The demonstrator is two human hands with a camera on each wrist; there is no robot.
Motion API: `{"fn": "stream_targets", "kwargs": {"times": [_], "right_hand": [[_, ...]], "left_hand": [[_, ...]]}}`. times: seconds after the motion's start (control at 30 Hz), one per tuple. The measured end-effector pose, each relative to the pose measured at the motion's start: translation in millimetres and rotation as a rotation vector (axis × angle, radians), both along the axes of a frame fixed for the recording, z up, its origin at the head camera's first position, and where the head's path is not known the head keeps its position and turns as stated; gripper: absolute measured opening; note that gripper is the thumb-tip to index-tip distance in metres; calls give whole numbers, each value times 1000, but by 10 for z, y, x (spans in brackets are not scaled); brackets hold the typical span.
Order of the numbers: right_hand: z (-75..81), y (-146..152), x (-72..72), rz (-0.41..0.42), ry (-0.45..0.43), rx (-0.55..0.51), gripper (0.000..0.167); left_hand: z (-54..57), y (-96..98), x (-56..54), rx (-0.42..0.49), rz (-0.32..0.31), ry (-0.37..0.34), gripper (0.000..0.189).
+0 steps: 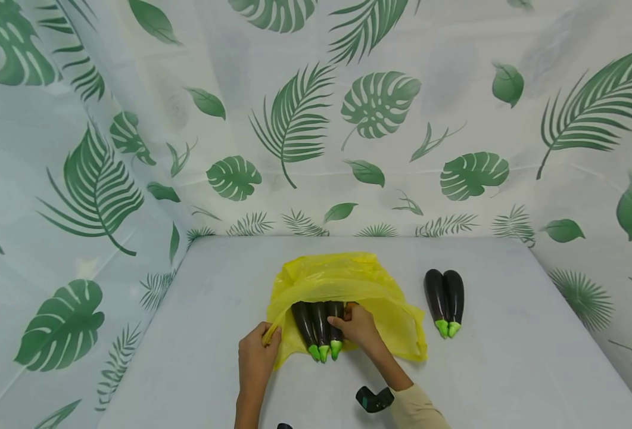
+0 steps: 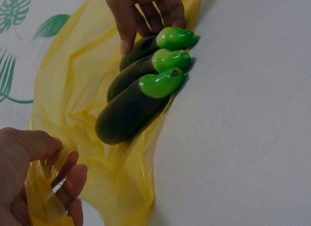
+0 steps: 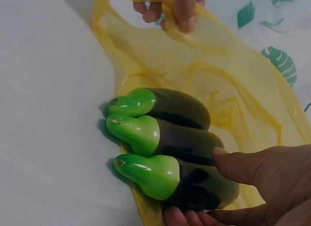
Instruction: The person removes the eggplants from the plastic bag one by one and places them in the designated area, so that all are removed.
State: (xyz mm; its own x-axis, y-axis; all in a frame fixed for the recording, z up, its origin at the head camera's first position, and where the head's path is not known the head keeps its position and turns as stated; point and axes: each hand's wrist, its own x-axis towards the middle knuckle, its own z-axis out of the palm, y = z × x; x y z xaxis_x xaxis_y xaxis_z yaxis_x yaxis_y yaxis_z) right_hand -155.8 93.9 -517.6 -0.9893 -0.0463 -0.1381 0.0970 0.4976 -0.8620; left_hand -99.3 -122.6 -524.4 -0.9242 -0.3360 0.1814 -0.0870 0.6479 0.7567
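Observation:
A yellow plastic bag (image 1: pixel 342 274) lies on the table with its mouth toward me. Three dark eggplants (image 2: pixel 131 109) with green stem ends rest side by side in the mouth, their stems pointing out toward me. My left hand (image 1: pixel 257 356) pinches the left edge of the bag's mouth between thumb and fingers, lifting it. With thumb on one side and fingers on the other, my right hand (image 1: pixel 360 326) grips the rightmost eggplant (image 3: pixel 206 184). The tops of the three eggplants are partly hidden under the upper layer of the bag in the head view.
Two more eggplants (image 1: pixel 444 301) lie together on the white table (image 1: pixel 508 357), right of the bag. A black device (image 1: pixel 374 399) sits at my right wrist. Leaf-printed sheeting (image 1: pixel 316 119) stands behind the table and on both sides.

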Motion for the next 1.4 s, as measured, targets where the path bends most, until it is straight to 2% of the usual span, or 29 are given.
{"fn": "stream_targets", "kwargs": {"times": [0.27, 0.57, 0.93, 1.07, 1.27, 1.4], "right_hand": [[-41, -17, -17, -1, 10, 8, 32], [-2, -12, 3, -10, 2, -8, 36], [-1, 69, -44, -14, -11, -16, 42], [-14, 138, -10, -33, -55, -53, 42], [36, 215, 46, -49, -147, -148, 57], [77, 256, 52, -57, -183, -173, 59]], "left_hand": [[-14, 0, -11, 4, -2, -9, 11], [-41, 21, -21, -5, 0, 23, 8], [-9, 29, -38, -3, -6, 34, 8], [-8, 29, -20, -5, -9, 29, 8], [-9, 21, -4, -13, -3, 14, 8], [-4, 12, -16, -15, -7, 21, 8]]}}
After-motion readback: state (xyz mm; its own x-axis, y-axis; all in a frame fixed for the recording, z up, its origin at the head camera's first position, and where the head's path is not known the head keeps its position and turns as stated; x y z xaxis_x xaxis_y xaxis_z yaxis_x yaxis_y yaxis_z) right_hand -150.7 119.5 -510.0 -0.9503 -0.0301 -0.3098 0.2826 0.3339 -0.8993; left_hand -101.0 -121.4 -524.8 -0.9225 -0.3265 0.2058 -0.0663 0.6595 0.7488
